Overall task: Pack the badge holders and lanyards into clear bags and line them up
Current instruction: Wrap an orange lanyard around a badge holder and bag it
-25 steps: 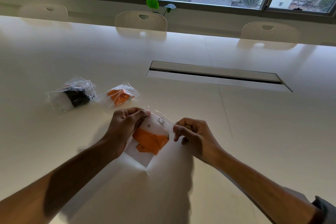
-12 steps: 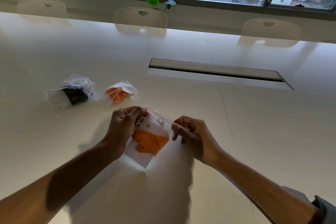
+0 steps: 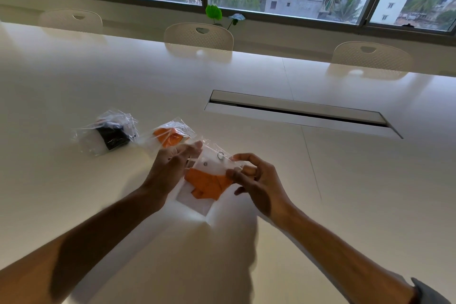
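Bare forearms; grey sleeve (image 3: 429,291) edge — rt arm only

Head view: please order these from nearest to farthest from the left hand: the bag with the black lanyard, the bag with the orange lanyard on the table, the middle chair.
From the left hand:
1. Bag with the orange lanyard, just beyond the fingertips.
2. Bag with the black lanyard, farther to the left on the table.
3. Middle chair, at the far edge of the table.
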Demonstrator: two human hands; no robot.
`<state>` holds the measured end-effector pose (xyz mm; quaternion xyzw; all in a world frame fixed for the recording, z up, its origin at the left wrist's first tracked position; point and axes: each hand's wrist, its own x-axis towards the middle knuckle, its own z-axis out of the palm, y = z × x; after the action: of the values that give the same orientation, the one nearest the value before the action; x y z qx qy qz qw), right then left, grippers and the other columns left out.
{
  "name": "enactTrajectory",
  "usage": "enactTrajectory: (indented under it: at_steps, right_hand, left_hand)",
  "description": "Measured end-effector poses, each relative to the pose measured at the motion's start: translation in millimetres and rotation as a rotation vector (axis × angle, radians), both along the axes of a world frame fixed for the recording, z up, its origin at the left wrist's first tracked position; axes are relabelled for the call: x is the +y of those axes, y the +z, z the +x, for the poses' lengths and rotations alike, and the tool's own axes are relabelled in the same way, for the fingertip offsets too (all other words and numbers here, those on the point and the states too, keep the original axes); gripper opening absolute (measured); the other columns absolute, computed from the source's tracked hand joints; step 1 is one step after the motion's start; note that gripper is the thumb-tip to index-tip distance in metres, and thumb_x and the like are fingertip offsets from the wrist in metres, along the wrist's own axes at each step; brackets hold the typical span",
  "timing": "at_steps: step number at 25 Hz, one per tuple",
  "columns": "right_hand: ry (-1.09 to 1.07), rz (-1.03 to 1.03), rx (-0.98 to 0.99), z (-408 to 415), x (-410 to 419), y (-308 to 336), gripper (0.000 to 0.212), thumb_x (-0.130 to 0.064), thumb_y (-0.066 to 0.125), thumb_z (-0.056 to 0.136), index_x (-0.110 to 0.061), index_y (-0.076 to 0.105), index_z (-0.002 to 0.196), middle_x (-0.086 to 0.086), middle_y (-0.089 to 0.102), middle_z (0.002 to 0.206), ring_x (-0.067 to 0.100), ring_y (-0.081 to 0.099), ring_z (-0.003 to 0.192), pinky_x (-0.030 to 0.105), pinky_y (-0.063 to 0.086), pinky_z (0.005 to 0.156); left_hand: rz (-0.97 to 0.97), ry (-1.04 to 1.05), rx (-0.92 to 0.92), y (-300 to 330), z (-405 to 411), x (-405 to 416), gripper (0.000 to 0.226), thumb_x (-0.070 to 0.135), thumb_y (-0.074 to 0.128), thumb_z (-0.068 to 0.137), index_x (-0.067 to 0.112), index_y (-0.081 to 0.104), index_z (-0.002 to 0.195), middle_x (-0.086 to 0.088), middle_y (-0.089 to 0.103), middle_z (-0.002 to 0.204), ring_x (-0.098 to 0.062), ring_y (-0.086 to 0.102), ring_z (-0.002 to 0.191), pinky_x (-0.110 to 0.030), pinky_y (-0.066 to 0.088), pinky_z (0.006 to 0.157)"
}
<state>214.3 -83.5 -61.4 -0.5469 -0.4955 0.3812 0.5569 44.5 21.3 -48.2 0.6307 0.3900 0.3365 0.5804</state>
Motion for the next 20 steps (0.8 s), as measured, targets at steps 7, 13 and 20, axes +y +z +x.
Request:
enactTrajectory:
  at_steps: [7, 13, 20]
  right_hand:
    - [-0.202, -0.066, -0.145, -32.5, 70.4, 7.8, 0.022, -0.032, 0.064, 0.088, -0.017, 0.062, 0.104, 0.003, 0.071, 0.096, 0.018, 0.07, 0.087, 0.035, 0.059, 0.076]
    - [-0.399, -0.311, -0.712, -60.8, 159.1, 2.4, 0.081, -0.075, 0.046, 0.077, -0.013, 0.052, 0.129, 0.009, 0.044, 0.142, 0.027, 0.041, 0.13, 0.048, 0.033, 0.104]
    - [-0.366, -0.278, -0.485, -63.8, 168.6, 2.6, 0.055, -0.052, 0.077, 0.065, -0.021, 0.058, 0.108, 0.009, 0.068, 0.11, 0.028, 0.063, 0.104, 0.043, 0.05, 0.091]
  left_hand:
    - [0.037, -0.124, -0.013, -1.2, -59.8, 39.0, 0.06, 0.045, 0.075, 0.069, 0.015, 0.061, 0.119, -0.007, 0.072, 0.102, -0.025, 0.07, 0.094, -0.033, 0.058, 0.065]
    - [0.115, 0.013, -0.084, -1.1, -107.1, 68.0, 0.022, 0.013, 0.066, 0.085, 0.012, 0.066, 0.107, 0.004, 0.074, 0.088, -0.01, 0.069, 0.082, -0.019, 0.053, 0.061]
    - [0.281, 0.057, 0.064, -20.4, -124.8, 75.4, 0.038, 0.03, 0.066, 0.08, 0.016, 0.061, 0.115, 0.0, 0.072, 0.097, -0.013, 0.069, 0.091, -0.031, 0.055, 0.082]
